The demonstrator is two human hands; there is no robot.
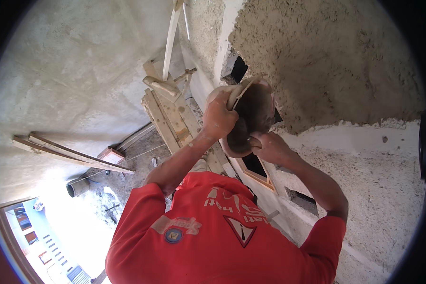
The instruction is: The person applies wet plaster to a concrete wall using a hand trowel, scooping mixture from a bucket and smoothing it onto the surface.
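Note:
A mortar-smeared basin [261, 102] is tipped on its side in front of the wall, with its dark inside facing right. My left hand [220, 116] is closed around its upper-left rim. At the basin's lower edge, my right hand [272, 147] has its fingers curled in. A small pale rounded piece shows at those fingers, but I cannot tell whether it is a handle or part of the rim. Just beyond the basin, fresh grey-brown plaster [336, 71] covers the upper wall, ending in a ragged edge.
Wooden scaffold planks [163, 111] stand ahead to the left, with an upright pole [171, 42] behind. Two long boards [75, 156] lean at the left wall. A dark bucket [78, 188] lies on the floor near the bright opening. Below the basin is a wood-framed wall opening [255, 165].

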